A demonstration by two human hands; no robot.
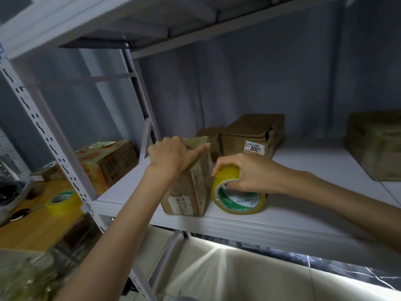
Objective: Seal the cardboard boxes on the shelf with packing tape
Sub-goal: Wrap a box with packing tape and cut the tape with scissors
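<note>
yellow packing tape, the roll (pixel 237 193), sits in your right hand (pixel 249 172), fingers curled over its top while its lower edge rests on the white shelf (pixel 303 205), just beside the small cardboard box (pixel 191 187) near the front edge. your left hand (pixel 173 155) lies over the box's top, fingers bent down on the flap with the index finger stretched along it. whether a strip already runs from the roll to the box is hard to tell; the gap between them is shadowed and blurred. the main risk from here is the box sliding or tipping off the front lip if you pull the roll away hard while your left hand holds only lightly; the tape could also fold onto itself and stick crooked, or the flap could spring up if you lift your fingers too soon. counting: two tape rolls, one in your hand and a second roll (pixel 61 202) on the wooden table (pixel 39 231) to the left; about five boxes in all, namely the one under your hand, two behind it (pixel 251 135), a large one (pixel 375 146) at far right, and a printed box (pixel 106 164) beyond the shelf post.
</note>
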